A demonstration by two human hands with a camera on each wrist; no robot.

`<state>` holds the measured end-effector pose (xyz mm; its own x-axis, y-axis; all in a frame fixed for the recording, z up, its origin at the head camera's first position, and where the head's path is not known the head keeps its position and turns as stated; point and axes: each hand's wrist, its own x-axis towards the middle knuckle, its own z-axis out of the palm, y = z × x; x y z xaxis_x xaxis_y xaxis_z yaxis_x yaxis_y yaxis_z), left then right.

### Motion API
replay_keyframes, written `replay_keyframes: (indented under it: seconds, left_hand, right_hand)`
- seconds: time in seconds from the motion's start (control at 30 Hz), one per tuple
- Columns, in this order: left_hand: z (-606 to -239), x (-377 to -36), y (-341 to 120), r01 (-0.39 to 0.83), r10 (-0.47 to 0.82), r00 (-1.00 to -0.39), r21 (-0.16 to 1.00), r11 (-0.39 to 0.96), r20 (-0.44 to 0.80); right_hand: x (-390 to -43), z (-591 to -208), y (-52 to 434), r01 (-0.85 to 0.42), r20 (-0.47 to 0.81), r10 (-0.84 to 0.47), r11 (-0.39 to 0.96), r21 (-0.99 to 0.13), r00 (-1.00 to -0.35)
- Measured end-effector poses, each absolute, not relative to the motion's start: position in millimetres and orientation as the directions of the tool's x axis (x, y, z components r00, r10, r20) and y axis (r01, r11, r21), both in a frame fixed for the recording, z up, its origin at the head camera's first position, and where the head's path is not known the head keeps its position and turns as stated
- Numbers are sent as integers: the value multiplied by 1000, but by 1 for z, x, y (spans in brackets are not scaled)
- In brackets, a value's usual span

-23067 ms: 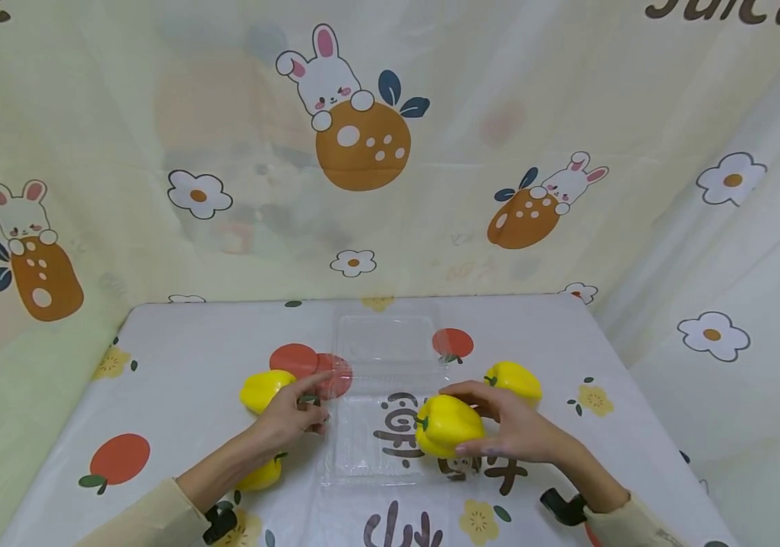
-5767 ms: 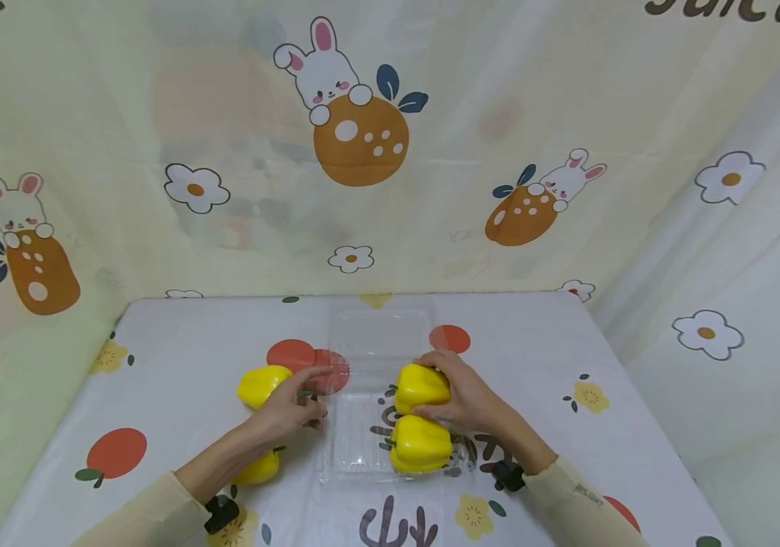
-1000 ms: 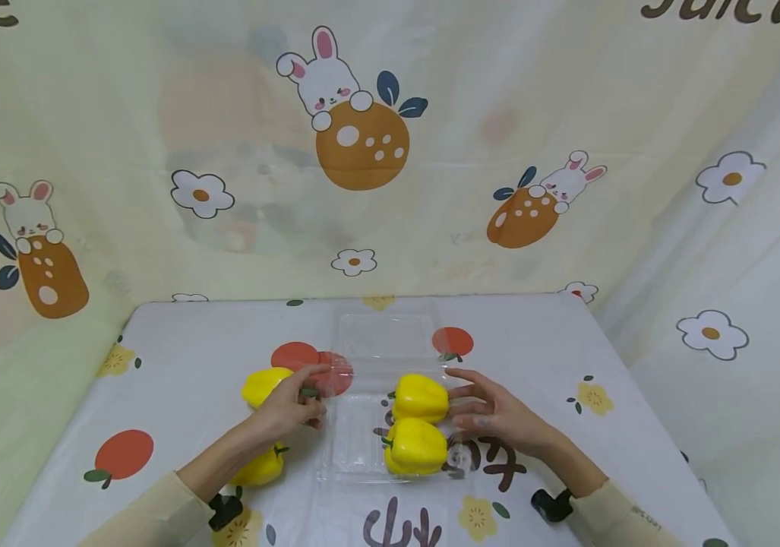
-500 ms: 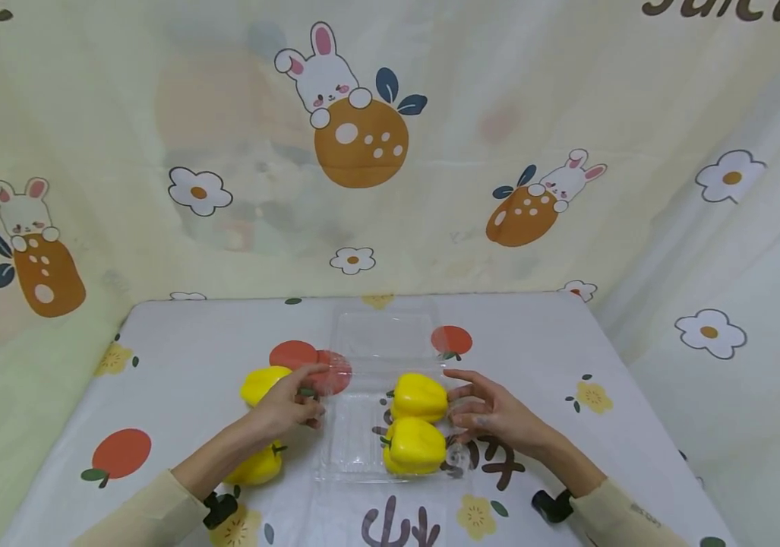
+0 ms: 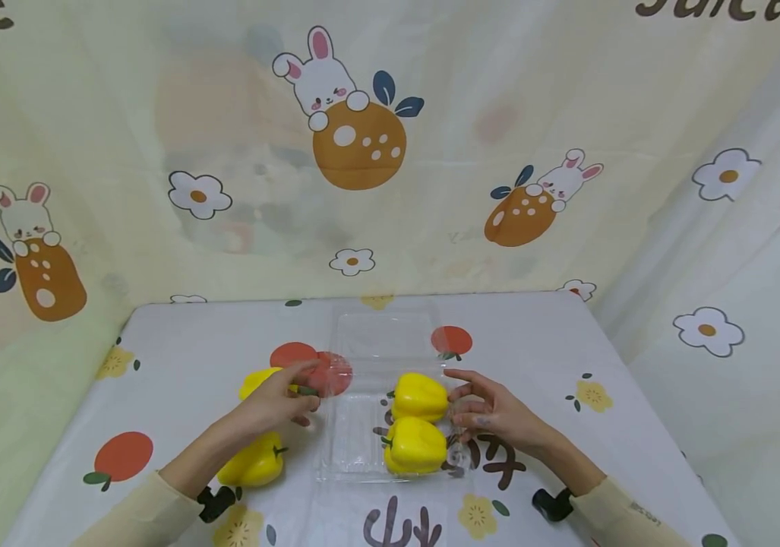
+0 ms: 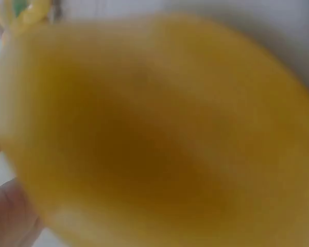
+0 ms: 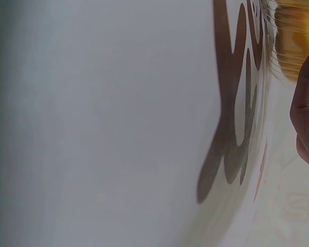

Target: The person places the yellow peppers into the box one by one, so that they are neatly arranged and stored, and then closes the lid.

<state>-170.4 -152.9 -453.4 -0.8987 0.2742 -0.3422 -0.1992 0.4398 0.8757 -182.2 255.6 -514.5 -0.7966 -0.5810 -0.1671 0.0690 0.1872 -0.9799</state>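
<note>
Yellow pepper (image 5: pixel 254 380), stem (image 5: pixel 307 391) showing between parted left fingers (image 5: pixel 302 368), loose right fingers (image 5: pixel 472 377) at box (image 5: pixel 351 441)

Four yellow peppers (image 5: pixel 415 447), one clear container (image 5: pixel 354 437), two wrist cameras (image 5: pixel 554 504), one table (image 5: pixel 533 334)

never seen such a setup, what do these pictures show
No machine here: just a person's bare left hand and right hand. The wide picture comes from the head; the other two from the wrists, the left one almost filled by a pepper. On the patterned cloth sits a clear open container with two yellow peppers in it; two more peppers lie to its left, by the left hand. The right hand is at the container's right side. Neither hand clearly holds anything.
</note>
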Motion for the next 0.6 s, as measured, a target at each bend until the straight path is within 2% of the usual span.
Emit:
replay_keyframes:
  seconds: [0.27,0.47,0.6]
  left_hand:
    - [-438,-167,-165,-177,312,-889,881,440,-334]
    - [-432,-166,-184,-23,469,-852,909,416,-235]
    - [-430,-161,-198,69,510,-839,893,445,-190]
  right_hand:
    - [-183,-515,256,74,-176,-574,196,-978,-800]
    - [-183,-515,256,75,-165,-582,176,-982,-796]
    - [-183,-514,256,75,-165,-584,175,-982,-795]
